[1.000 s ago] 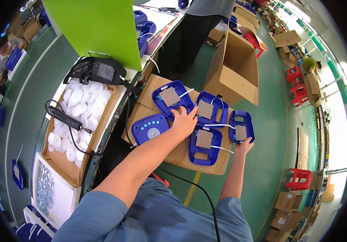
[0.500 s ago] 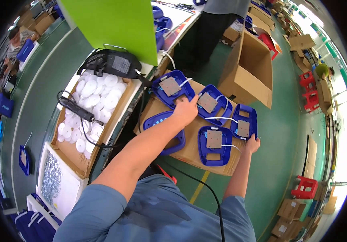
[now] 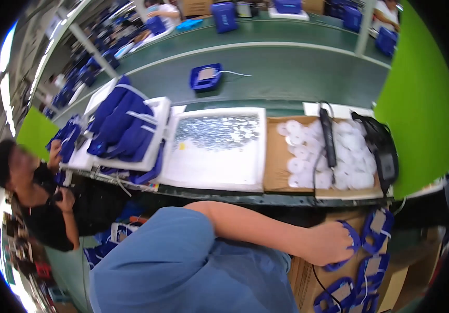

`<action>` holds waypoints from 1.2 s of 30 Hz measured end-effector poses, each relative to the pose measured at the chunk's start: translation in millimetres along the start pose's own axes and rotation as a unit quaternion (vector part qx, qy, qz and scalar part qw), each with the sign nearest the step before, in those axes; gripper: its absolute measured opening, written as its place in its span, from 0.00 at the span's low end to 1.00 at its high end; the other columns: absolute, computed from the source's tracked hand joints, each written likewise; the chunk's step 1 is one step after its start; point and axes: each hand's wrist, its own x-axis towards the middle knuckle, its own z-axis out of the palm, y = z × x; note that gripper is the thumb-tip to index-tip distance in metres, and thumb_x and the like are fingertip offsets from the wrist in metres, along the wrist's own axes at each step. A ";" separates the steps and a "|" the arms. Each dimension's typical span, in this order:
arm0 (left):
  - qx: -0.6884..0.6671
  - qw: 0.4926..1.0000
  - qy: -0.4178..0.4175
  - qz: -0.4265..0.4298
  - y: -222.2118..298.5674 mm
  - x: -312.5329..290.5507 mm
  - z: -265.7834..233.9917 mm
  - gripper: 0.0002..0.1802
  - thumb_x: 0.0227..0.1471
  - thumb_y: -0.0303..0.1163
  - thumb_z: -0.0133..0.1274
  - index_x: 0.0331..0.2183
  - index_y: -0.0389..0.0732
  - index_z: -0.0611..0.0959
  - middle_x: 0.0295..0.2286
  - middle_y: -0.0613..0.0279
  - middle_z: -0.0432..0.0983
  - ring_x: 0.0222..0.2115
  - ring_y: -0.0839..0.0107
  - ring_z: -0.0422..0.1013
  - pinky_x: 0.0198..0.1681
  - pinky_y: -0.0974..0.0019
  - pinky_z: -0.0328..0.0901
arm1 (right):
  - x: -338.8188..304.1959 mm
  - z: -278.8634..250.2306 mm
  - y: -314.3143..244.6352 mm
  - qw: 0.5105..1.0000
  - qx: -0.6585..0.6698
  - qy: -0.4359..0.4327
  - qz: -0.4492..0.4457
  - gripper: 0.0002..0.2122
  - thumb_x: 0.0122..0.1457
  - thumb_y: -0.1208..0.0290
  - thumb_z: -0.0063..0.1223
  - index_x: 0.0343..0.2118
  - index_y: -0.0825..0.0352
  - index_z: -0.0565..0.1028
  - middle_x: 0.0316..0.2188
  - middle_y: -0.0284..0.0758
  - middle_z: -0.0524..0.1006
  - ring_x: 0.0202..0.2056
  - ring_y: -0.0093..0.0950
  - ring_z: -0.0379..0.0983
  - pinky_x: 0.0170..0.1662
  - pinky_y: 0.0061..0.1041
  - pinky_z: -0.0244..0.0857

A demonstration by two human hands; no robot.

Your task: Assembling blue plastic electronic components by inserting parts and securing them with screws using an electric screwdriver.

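Observation:
My left arm stretches across to the right, and my left hand (image 3: 324, 244) is closed on the rim of a blue plastic housing (image 3: 354, 236) on the cardboard box (image 3: 301, 279). The fingers are partly hidden and blurred. Beside it lie several more blue housings, each with a grey-brown square plate and white cable: one housing (image 3: 369, 241) farther right, another (image 3: 345, 302) nearer me. A black cord runs over the nearest ones. My right hand is out of view.
On the bench are a carton of white discs (image 3: 300, 166) with a black electric screwdriver (image 3: 327, 138), a white tray (image 3: 211, 175) of small metal parts, and stacked blue pieces (image 3: 123, 125). Beyond, a conveyor (image 3: 297, 78) carries a blue housing (image 3: 206, 77). A co-worker (image 3: 39, 193) stands at left.
The view has swung left toward the bench and conveyor. My left hand has left the far housing and gripped a nearer one. My right hand, earlier at a housing, has gone from view.

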 end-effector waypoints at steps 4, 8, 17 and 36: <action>-0.027 0.977 0.085 -0.194 -24.7 -78.2 -94.9 0.11 0.61 0.36 0.58 0.43 0.40 0.85 0.33 0.53 0.82 0.36 0.50 0.79 0.39 0.48 0.74 | -132.1 60.5 -224.3 0.914 0.113 -0.387 0.038 0.20 0.68 0.54 0.59 0.53 0.65 0.76 0.59 0.51 0.75 0.55 0.44 0.75 0.54 0.44 0.71; 0.078 0.891 0.219 -0.389 -66.6 -153.8 -154.4 0.03 0.54 0.27 0.57 0.31 0.40 0.85 0.26 0.51 0.80 0.30 0.48 0.78 0.35 0.47 0.72 | -182.6 114.2 -239.4 0.677 0.255 -0.689 0.046 0.29 0.76 0.56 0.42 0.73 0.65 0.55 0.72 0.44 0.63 0.64 0.38 0.68 0.66 0.37 0.61; 0.347 0.620 0.223 -0.668 -346.8 -179.4 -254.6 0.21 0.56 0.29 0.60 0.52 0.46 0.83 0.59 0.47 0.73 0.59 0.44 0.69 0.53 0.42 0.70 | -184.4 159.2 -238.9 0.765 0.123 -0.626 -0.092 0.22 0.76 0.68 0.47 0.69 0.67 0.65 0.59 0.38 0.74 0.52 0.27 0.74 0.57 0.25 0.66; 0.142 0.751 0.486 -0.424 -381.5 -104.2 -324.6 0.11 0.67 0.36 0.54 0.47 0.51 0.88 0.36 0.55 0.84 0.37 0.59 0.80 0.47 0.47 0.71 | -2.1 97.1 -371.1 0.831 0.112 -0.469 -0.277 0.12 0.69 0.79 0.56 0.53 0.73 0.78 0.38 0.31 0.80 0.41 0.22 0.77 0.45 0.20 0.70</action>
